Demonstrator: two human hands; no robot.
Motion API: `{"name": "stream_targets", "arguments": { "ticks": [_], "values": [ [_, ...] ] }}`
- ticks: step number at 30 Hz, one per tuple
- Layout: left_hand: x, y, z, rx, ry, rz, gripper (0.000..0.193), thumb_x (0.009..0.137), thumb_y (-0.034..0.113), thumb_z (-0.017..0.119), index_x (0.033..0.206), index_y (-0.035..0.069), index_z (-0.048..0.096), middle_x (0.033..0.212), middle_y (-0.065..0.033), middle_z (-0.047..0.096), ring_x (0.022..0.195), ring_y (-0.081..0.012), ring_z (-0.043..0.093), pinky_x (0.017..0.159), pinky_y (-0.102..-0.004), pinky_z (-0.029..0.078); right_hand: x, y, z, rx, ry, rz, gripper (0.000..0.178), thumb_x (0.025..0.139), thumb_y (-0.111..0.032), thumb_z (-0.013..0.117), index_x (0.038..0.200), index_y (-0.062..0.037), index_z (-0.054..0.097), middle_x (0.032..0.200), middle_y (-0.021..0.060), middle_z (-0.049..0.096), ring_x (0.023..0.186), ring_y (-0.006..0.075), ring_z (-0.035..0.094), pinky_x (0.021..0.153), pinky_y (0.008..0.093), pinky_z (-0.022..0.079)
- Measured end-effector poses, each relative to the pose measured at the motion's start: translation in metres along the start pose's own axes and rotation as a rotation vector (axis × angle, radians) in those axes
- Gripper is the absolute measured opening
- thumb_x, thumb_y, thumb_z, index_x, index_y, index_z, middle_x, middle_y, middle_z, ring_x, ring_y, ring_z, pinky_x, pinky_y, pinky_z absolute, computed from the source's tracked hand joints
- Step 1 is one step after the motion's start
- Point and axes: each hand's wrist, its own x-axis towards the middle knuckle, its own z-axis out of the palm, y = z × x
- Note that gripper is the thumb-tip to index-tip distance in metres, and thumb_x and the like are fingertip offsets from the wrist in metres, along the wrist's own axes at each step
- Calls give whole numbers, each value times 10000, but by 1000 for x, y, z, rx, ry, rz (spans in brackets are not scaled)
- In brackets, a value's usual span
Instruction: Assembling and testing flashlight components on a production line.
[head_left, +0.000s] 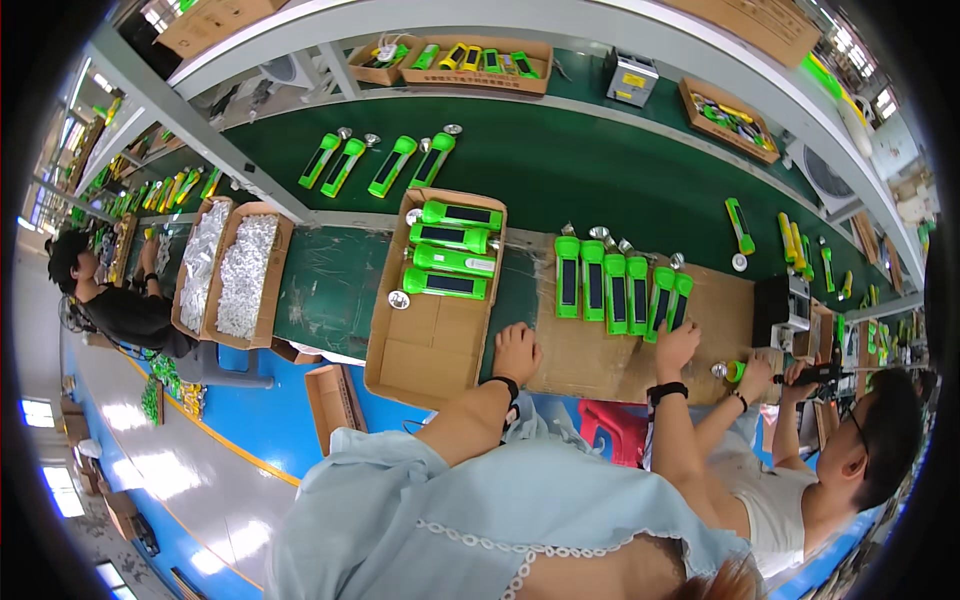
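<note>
Evidently, the step in hand is handling the end flashlight (680, 300) of a green row. The right hand (678, 345) has its fingertips over the near end of that flashlight; whether they are clamped on it or only touching, cannot tell. The left hand (517, 352), well apart from the right, rests at the bench edge with nothing visible in it.

Method, as judged: hold by the green body and keep pressure off the dark panel. Bring the silver lamp head (677, 260) along, as it may be wired on; attachment too small to confirm. Lift clear of the neighbouring flashlight (660, 300) to avoid knocking the row askew.

Position: end flashlight extends from the right hand's fingers away from the wearer, on a cardboard sheet (720, 310). Other row members lie between it and the left hand's side. Carton (425, 350) sits just left of the left hand.
</note>
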Motion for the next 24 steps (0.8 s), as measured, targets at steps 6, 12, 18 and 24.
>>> {"name": "stream_targets", "arguments": {
  "ticks": [6, 12, 18, 24],
  "values": [
    [2, 1, 0, -32, 19, -22, 253, 727, 201, 568, 927, 50, 539, 1032, -118, 497, 996, -295, 452, 843, -432, 357, 41, 38, 49, 23, -217, 28, 798, 742, -479, 640, 1249, 79, 377, 1202, 304, 461, 1087, 431, 481, 916, 455, 409],
    [-6, -1, -3, -57, 10, -8, 241, 727, 206, 566, 916, 59, 534, 1046, -127, 494, 1008, -294, 454, 842, -427, 357, 45, 25, 51, 177, -264, -77, 819, 744, -423, 669, 1311, 54, 319, 1270, 296, 413, 1161, 428, 417, 973, 444, 357],
    [-6, -4, -3, -55, 38, -18, 212, 725, 192, 578, 893, 73, 526, 1030, -130, 484, 1005, -297, 452, 848, -420, 352, 42, 5, 39, 291, -235, -131, 792, 758, -367, 680, 1314, 58, 310, 1284, 278, 410, 1169, 423, 413, 970, 441, 356],
    [0, -1, -6, -38, 17, -3, 225, 734, 198, 557, 909, 57, 548, 1034, -120, 493, 1003, -277, 450, 849, -408, 358, 43, 20, 48, 271, -186, -120, 725, 767, -371, 675, 1258, 69, 372, 1229, 285, 451, 1123, 423, 444, 933, 449, 378]
  ]
}}
